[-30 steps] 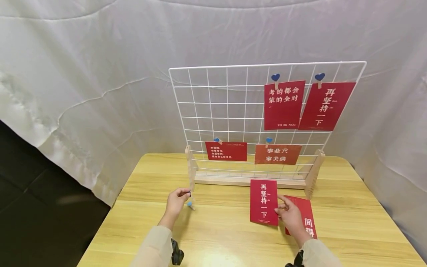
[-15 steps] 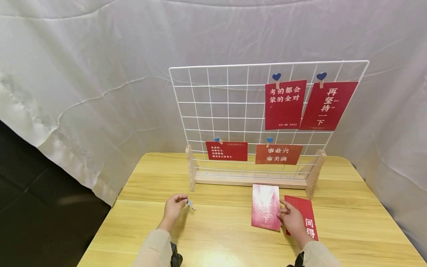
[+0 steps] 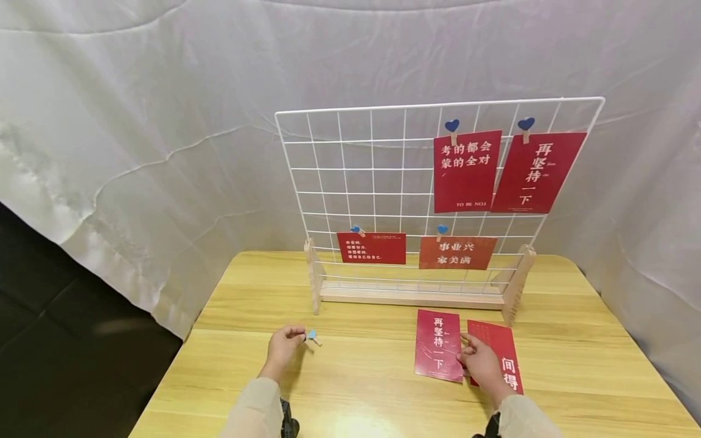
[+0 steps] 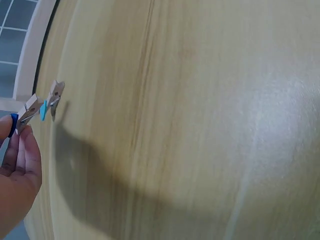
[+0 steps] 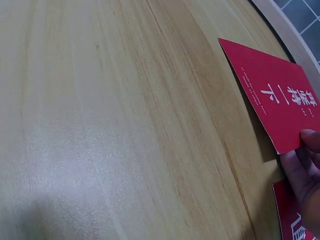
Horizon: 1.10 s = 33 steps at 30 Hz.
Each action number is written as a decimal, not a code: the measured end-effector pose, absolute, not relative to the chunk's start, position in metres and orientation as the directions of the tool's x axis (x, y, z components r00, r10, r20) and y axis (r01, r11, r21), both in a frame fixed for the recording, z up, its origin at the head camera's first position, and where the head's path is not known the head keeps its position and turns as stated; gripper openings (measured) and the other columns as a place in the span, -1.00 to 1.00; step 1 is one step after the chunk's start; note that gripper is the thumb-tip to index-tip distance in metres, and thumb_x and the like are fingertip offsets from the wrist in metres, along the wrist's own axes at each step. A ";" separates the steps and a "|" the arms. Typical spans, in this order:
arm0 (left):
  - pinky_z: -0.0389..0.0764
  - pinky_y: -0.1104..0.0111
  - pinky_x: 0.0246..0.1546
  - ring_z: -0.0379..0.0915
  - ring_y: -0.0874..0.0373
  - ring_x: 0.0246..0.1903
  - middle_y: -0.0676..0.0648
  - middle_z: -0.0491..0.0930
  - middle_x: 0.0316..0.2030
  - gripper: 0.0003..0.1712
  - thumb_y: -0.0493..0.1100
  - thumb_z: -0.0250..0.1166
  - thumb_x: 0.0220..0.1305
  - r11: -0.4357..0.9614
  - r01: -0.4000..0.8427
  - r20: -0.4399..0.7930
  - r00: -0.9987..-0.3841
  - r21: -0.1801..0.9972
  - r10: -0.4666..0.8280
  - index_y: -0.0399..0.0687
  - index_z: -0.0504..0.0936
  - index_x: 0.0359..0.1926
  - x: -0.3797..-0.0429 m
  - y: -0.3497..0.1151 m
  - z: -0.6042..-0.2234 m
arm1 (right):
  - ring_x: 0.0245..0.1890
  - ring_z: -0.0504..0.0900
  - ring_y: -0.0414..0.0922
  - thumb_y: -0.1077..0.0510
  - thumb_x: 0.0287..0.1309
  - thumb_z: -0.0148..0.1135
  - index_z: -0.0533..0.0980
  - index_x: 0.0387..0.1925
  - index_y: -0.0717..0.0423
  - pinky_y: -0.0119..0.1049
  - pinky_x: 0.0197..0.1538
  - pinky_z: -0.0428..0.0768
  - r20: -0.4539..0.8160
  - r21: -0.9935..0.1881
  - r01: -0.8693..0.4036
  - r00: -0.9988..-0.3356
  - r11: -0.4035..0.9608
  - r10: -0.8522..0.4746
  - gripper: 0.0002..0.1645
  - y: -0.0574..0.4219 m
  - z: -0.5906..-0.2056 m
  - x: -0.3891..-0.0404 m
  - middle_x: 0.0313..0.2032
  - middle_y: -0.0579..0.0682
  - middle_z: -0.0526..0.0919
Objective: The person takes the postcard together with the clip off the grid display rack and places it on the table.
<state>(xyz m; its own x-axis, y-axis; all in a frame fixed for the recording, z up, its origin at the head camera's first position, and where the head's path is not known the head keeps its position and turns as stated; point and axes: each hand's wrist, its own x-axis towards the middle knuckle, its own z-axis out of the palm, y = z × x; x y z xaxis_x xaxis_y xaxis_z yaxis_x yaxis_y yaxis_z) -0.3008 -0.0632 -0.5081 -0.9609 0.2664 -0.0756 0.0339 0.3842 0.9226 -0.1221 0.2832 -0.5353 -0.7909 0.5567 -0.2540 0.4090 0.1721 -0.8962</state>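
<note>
My left hand [image 3: 283, 349] is low over the left part of the table. Between thumb and fingers it pinches a small wooden clothespin [image 4: 30, 109] with a dark blue decoration. Just beyond its fingertips, a second clothespin [image 3: 314, 337] with a light blue heart lies on the wood. My right hand [image 3: 483, 366] grips a red card [image 3: 437, 348] with white characters by its right edge, thumb on the printed face and fingers behind. In the right wrist view, that card is raised at a slant and casts a shadow. Partly under this hand lies another red card [image 3: 497, 348].
A white wire grid [image 3: 387, 180] in a wooden stand [image 3: 411, 296] stands at the back of the table [image 3: 361, 377]. Heart clothespins hold two upright red cards [image 3: 467, 182] at its upper right, and a red card [image 3: 372, 255] and an orange-red card [image 3: 457, 261] lower down.
The right hand's card has come slightly down and toward me, its glare coming and going as its tilt changed. My left hand has drawn slightly back and left, still pinching its clothespin.
</note>
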 end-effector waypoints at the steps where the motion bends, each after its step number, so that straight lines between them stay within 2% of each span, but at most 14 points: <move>1: 0.49 0.30 -0.28 0.43 0.02 -0.31 -0.19 0.52 -0.35 -0.81 -0.40 0.14 0.07 0.392 0.036 -0.078 -0.960 0.919 0.271 -0.45 0.50 -0.25 -0.301 -0.064 -0.509 | -0.48 0.45 -0.13 0.45 0.04 -0.05 0.11 0.17 0.33 -0.31 -0.54 0.53 -0.255 -0.893 0.412 -0.792 0.178 0.555 -0.40 0.283 -0.535 -0.122 -0.40 0.11 0.41; 6: 0.47 0.33 -0.35 0.42 0.08 -0.36 -0.13 0.52 -0.41 -0.84 -0.40 0.14 0.06 0.432 0.035 -0.091 -0.960 0.901 0.266 -0.41 0.53 -0.30 -0.302 -0.065 -0.514 | -0.45 0.46 -0.14 0.42 0.08 -0.09 0.10 0.18 0.35 -0.34 -0.54 0.50 -0.248 -0.877 0.423 -0.802 0.226 0.543 -0.43 0.284 -0.534 -0.122 -0.45 0.06 0.38; 10: 0.45 0.32 -0.36 0.41 0.08 -0.36 -0.09 0.52 -0.43 -0.86 -0.39 0.15 0.05 0.460 0.018 -0.108 -0.963 0.888 0.247 -0.38 0.55 -0.32 -0.303 -0.064 -0.518 | -0.47 0.42 -0.14 0.42 0.07 -0.04 0.13 0.16 0.37 -0.38 -0.57 0.44 -0.234 -0.854 0.442 -0.797 0.275 0.556 -0.44 0.283 -0.532 -0.123 -0.46 0.04 0.37; 17: 0.45 0.34 -0.39 0.41 0.08 -0.38 -0.07 0.53 -0.45 -0.88 -0.38 0.16 0.05 0.514 0.030 -0.108 -0.966 0.857 0.236 -0.36 0.55 -0.35 -0.302 -0.067 -0.520 | -0.28 0.44 0.00 0.41 -0.01 0.07 0.23 0.09 0.39 -0.35 -0.44 0.46 -0.169 -0.783 0.475 -0.784 0.402 0.598 -0.45 0.279 -0.530 -0.121 -0.28 0.20 0.49; 20: 0.45 0.35 -0.42 0.41 0.10 -0.41 -0.07 0.53 -0.48 -0.89 -0.38 0.17 0.04 0.530 0.047 -0.097 -0.966 0.847 0.240 -0.37 0.55 -0.37 -0.303 -0.069 -0.522 | -0.20 0.42 0.05 0.39 0.01 0.06 0.22 0.10 0.37 -0.35 -0.48 0.47 -0.169 -0.773 0.490 -0.772 0.404 0.612 -0.45 0.277 -0.529 -0.120 -0.19 0.26 0.47; 24: 0.45 0.36 -0.43 0.41 0.12 -0.43 -0.06 0.53 -0.49 -0.91 -0.38 0.17 0.04 0.538 0.061 -0.087 -0.965 0.840 0.246 -0.35 0.56 -0.40 -0.305 -0.071 -0.526 | -0.22 0.41 0.05 0.37 0.04 0.04 0.20 0.12 0.34 -0.35 -0.64 0.42 -0.196 -0.781 0.508 -0.751 0.363 0.630 -0.45 0.273 -0.528 -0.120 -0.13 0.28 0.43; 33: 0.45 0.32 -0.43 0.42 0.07 -0.40 -0.09 0.53 -0.46 -0.90 -0.39 0.14 0.07 0.553 0.060 -0.108 -0.958 0.831 0.265 -0.36 0.55 -0.38 -0.309 -0.071 -0.525 | -0.26 0.40 0.02 0.36 0.03 0.06 0.22 0.10 0.36 -0.29 -0.63 0.42 -0.189 -0.790 0.497 -0.755 0.359 0.628 -0.46 0.272 -0.524 -0.117 -0.23 0.19 0.46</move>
<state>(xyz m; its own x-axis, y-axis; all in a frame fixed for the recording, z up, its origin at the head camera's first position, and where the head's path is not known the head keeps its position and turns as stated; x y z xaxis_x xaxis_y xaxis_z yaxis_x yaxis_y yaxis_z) -0.3092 -0.0705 -0.5248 -0.9581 0.2654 -0.1079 0.0596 0.5530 0.8310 -0.1173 0.2723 -0.5244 -0.7547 0.6281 -0.1893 0.4968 0.3589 -0.7902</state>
